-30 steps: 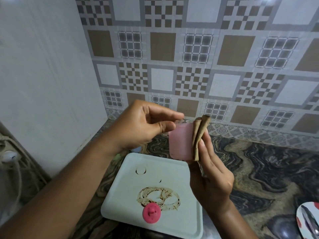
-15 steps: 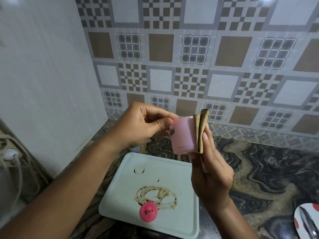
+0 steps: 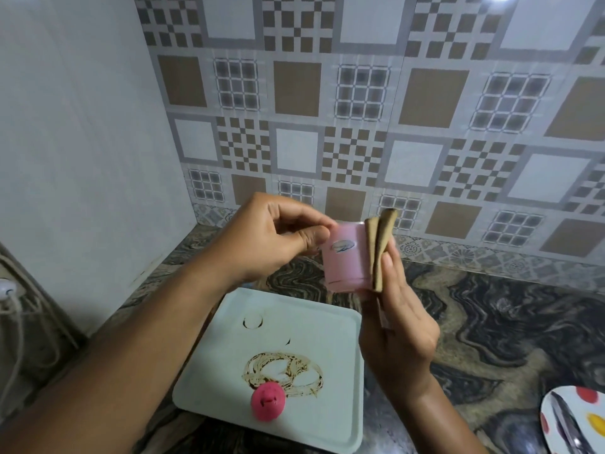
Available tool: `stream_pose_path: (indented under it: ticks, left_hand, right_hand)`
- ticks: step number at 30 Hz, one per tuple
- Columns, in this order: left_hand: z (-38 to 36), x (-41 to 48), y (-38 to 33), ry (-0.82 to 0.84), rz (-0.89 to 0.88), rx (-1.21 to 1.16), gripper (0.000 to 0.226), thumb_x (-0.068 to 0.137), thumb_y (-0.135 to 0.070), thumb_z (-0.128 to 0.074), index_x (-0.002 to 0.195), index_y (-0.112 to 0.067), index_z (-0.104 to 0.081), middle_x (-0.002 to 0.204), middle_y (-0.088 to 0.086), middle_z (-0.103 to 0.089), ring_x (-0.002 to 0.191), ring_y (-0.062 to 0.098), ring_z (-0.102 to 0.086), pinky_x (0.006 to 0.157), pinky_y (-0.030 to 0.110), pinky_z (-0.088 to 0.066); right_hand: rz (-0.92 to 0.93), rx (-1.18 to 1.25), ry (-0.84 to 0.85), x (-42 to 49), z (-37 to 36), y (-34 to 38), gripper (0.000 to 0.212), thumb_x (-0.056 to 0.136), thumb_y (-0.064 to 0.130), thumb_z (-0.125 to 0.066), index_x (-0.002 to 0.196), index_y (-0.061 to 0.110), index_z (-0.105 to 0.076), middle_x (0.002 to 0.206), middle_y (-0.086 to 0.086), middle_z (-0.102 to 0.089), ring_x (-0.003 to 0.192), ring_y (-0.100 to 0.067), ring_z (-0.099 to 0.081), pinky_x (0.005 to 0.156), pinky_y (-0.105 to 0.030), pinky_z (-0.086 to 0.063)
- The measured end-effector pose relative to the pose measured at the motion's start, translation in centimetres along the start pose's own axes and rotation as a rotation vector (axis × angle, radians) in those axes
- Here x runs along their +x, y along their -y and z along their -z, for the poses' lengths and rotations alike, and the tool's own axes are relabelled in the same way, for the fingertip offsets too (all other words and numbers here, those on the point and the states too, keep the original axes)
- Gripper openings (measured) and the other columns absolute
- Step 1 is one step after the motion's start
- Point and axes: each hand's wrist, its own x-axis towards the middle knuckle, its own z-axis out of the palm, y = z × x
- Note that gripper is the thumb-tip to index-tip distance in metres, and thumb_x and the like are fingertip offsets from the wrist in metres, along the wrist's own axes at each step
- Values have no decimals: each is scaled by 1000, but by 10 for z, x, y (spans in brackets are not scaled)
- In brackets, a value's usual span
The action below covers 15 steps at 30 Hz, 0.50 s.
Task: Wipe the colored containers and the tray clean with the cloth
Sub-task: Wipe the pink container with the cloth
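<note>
**Marble counter: pink container held up, cloth against its side**

Dark swirled marble counter (image 3: 491, 322) meets a patterned tile wall (image 3: 360, 126), and both hands are raised above the far edge of a pale tray (image 3: 320, 322) lying on it.

The left hand (image 3: 275, 237) has its fingers curled in, thumb and fingertips pinching the left side of the pink container (image 3: 345, 257). The fingertips are slightly blurred, so exactly where they touch cannot be told. The container is off the tray, in the air between the two hands, with a small oval label facing the camera.

The right hand (image 3: 402, 326) holds a folded brown cloth (image 3: 379, 247). Its fingers run nearly straight up along the cloth, pressing it flat against the container's right side. The thumb is hidden behind it. The top of the cloth stands above the container.

On the tray lie brown smeared stains (image 3: 284, 368) and, touching them at the near edge, a round darker-pink lid (image 3: 267, 403). A dotted plate (image 3: 586, 421) shows at the lower right corner.
</note>
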Motion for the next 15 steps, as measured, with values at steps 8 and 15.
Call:
stream_pose_path:
  ticks: [8,15]
  left_hand:
    - [-15,4,-3,-88,-43,80,16,82,-32,-74,95,-25,-79,87,-10,-77,85,15,-73,80,43,-61]
    - [8,-3,1,-7,19,63,24,88,-8,-70,104,-24,-77,98,-9,-77,96,12,-72,85,38,-61]
  right_hand:
    - [40,36,121,-3,-3,1,41,97,-6,-55,137,-6,-49,143,-32,-48,136,-36,-53,112,-37,-47]
    - [8,46,72,0,-6,-4,45,86,-14,-66,128,-14,-52,139,-33,-51,136,-30,-54,109,-37,-49]
